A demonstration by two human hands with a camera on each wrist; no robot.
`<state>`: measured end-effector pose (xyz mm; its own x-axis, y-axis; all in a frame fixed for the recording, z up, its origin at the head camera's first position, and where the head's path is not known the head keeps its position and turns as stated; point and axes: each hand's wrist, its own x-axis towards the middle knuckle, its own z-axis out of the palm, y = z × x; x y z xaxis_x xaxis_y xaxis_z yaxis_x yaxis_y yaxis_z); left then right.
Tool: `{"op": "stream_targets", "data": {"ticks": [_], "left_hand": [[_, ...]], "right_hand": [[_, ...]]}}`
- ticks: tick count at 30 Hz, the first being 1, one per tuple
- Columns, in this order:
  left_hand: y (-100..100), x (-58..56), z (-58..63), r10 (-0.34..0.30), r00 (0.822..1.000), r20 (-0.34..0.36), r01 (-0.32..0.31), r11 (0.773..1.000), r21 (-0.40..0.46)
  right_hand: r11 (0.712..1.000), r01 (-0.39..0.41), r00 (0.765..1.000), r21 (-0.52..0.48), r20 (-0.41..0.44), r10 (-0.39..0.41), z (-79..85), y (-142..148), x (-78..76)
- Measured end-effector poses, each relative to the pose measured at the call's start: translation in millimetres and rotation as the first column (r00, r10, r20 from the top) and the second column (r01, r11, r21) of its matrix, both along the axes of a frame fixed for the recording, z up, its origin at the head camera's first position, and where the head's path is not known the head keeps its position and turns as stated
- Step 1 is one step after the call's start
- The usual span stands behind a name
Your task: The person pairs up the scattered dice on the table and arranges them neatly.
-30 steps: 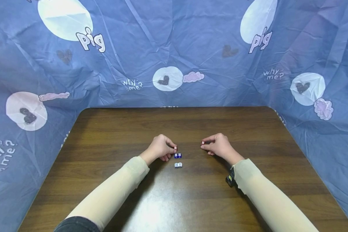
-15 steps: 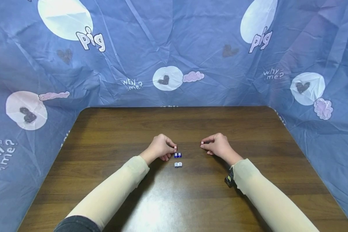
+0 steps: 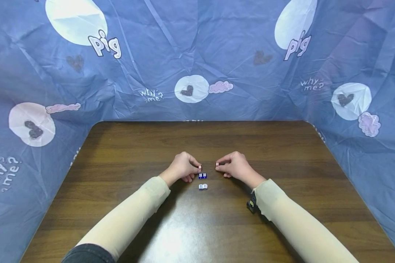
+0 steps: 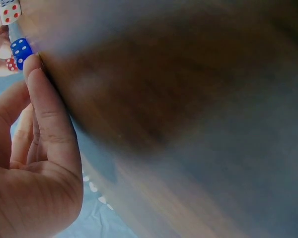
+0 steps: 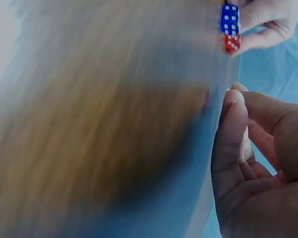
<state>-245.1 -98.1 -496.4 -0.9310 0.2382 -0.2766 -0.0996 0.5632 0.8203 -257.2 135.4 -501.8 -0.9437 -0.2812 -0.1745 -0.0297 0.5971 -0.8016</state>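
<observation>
My left hand [image 3: 181, 167] pinches a small red die [image 3: 200, 167] between thumb and fingers, just behind a side-by-side pair of blue dice [image 3: 202, 175]. Nearer to me lies a pair of white dice [image 3: 203, 187]. A short gap to the right, my right hand [image 3: 236, 166] pinches another red die [image 3: 217, 164]. In the right wrist view the left hand's red die [image 5: 232, 44] shows beside a blue die [image 5: 230, 19], while the right fingertips hide their own die. The left wrist view shows a blue die [image 4: 21, 52] and a white die [image 4: 10, 13] past the left fingertips.
The dice stand mid-way on a brown wood-grain table [image 3: 145, 142]. A blue printed cloth [image 3: 197, 47] hangs behind it and along both sides. A black device [image 3: 251, 204] sits on the right wrist.
My right hand has moved left with its red die, narrowing the gap to the left hand. The left hand and the blue and white dice have stayed in place.
</observation>
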Motion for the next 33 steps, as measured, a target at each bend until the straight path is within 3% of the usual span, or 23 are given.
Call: {"op": "stream_targets", "data": {"ticks": [15, 24, 33], "left_hand": [[0, -2.7, -0.5, 0.010, 0.999, 0.041, -0.010, 1.000, 0.018], [1, -6.4, -3.6, 0.022, 0.997, 0.069, -0.024, 0.999, 0.025], [-1, -4.3, -2.1, 0.013, 0.999, 0.047, -0.014, 0.999, 0.037]], "right_hand": [[0.995, -0.089, 0.995, 0.045, -0.048, 0.091, -6.2, -34, -4.4], [0.992, -0.120, 0.991, 0.042, -0.056, 0.123, -8.9, -40, -7.5], [0.990, -0.140, 0.989, 0.029, -0.040, 0.141, -9.1, -40, -8.3]]}}
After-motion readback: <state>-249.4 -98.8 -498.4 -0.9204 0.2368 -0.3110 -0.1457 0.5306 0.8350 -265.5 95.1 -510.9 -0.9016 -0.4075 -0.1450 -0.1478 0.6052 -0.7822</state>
